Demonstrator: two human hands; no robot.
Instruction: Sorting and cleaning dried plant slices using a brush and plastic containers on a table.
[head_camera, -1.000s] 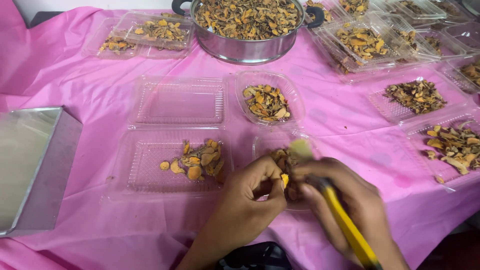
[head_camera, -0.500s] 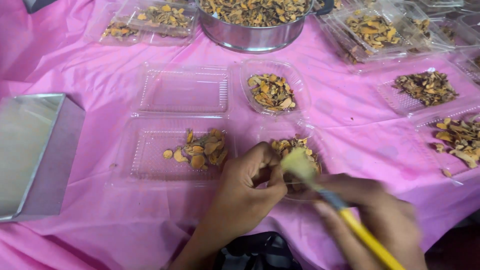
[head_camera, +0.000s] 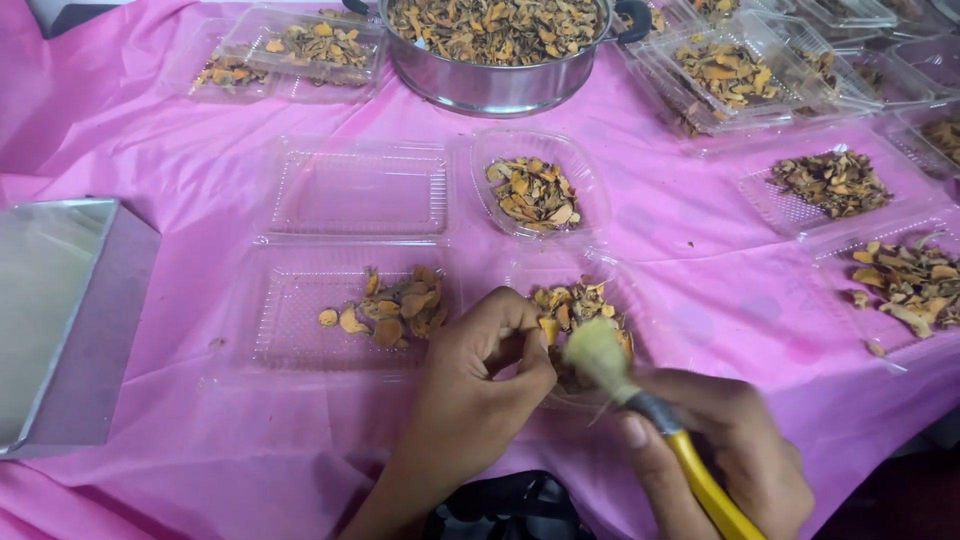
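Note:
My left hand (head_camera: 480, 370) pinches a small dried orange slice (head_camera: 549, 329) between thumb and fingers, just over a clear plastic tray of dried slices (head_camera: 585, 300). My right hand (head_camera: 730, 450) grips a yellow-handled brush (head_camera: 700, 480); its pale bristle head (head_camera: 598, 355) sits right beside the pinched slice. To the left lies a clear tray (head_camera: 300, 330) with several cleaner orange slices (head_camera: 395, 310) in its right part.
An empty clear tray (head_camera: 360, 190) and a small tray of slices (head_camera: 535, 190) lie further back. A steel pot full of slices (head_camera: 495, 40) stands at the far edge, with more filled trays (head_camera: 830, 180) around. A metal box (head_camera: 50, 310) sits left on the pink cloth (head_camera: 160, 150).
The brush head has swept from above the slice down to beside it, near my left fingers. My left hand still pinches the slice. The view has shifted slightly downward.

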